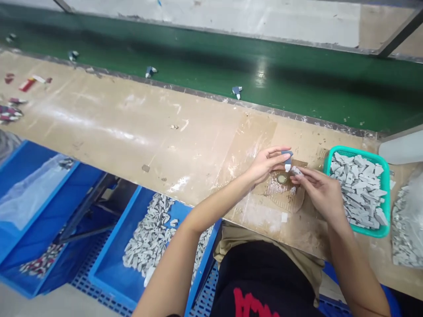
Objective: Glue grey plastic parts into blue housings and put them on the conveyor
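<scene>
My left hand point(266, 164) pinches a small blue-grey and white part point(287, 157) between thumb and fingers, just above a worn spot with a round metal stud point(282, 178) on the workbench point(132, 127). My right hand point(319, 190) is closed on a small pale grey piece point(295, 171) and holds it against the lower end of that part. The two hands meet over the stud. A teal basket point(386, 169) heaped with grey wedge-shaped pieces point(358, 187) sits right beside my right hand.
A green conveyor belt point(297, 79) runs behind the bench, carrying several small assembled parts point(237, 91). Blue bins below the bench hold grey pieces point(150, 237) and a plastic bag point(29, 193). A clear bag of grey pieces point(408, 220) lies at far right. Red scraps point(28, 82) lie far left.
</scene>
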`<state>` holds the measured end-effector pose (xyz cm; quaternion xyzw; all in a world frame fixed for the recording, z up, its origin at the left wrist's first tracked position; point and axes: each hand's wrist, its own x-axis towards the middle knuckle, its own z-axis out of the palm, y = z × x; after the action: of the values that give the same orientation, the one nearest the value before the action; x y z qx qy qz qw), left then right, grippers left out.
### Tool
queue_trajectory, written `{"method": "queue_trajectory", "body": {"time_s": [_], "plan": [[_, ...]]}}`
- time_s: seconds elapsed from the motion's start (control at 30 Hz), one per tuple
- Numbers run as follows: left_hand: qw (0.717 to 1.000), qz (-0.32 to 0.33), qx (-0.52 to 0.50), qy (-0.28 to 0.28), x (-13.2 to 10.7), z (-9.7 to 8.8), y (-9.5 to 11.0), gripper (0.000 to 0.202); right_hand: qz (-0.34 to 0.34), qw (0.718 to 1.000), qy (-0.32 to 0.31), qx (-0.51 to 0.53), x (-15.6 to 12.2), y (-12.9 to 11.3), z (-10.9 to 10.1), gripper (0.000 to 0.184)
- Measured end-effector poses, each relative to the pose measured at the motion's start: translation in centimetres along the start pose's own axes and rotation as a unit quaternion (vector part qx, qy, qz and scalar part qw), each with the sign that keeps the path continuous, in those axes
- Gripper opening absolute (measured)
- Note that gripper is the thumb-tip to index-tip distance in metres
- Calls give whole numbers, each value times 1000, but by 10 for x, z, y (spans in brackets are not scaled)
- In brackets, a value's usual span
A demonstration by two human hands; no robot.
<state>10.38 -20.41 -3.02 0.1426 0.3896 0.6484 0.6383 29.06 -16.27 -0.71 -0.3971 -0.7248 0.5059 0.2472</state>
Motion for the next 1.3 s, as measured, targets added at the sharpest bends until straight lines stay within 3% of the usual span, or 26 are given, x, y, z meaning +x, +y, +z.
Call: {"method": "queue_trajectory", "body": {"time_s": [0.1, 0.23, 0.33, 0.43, 0.73, 0.9, 1.03, 1.17, 1.3], "plan": [[999, 37, 15, 17, 0, -1, 5, 38, -30, 994, 0, -108, -2, 5, 4, 37], [991, 105, 54, 68, 5, -12, 16, 41, -130, 959, 16, -250, -4, 6, 7, 26], [985, 130, 68, 85, 10, -21, 23, 50, -198, 930, 7, -310, -4, 6, 8, 21], [984, 141, 68, 82, 13, -28, 23, 54, -218, 919, -21, -327, -3, 7, 9, 21], [986, 143, 67, 51, 14, -28, 19, 53, -220, 920, -58, -319, 0, 5, 13, 19], [991, 121, 41, 35, 12, -28, 22, 43, -229, 922, -47, -309, -1, 7, 13, 17], [994, 99, 47, 13, 12, -30, 14, 39, -211, 943, 23, -258, -3, 2, 8, 24], [992, 92, 83, -14, 6, -20, 3, 32, -151, 976, 106, -119, -4, -3, 3, 27], [978, 133, 151, -51, -5, -3, -8, 26, -177, 964, 197, -3, -2, -3, 0, 29]]}}
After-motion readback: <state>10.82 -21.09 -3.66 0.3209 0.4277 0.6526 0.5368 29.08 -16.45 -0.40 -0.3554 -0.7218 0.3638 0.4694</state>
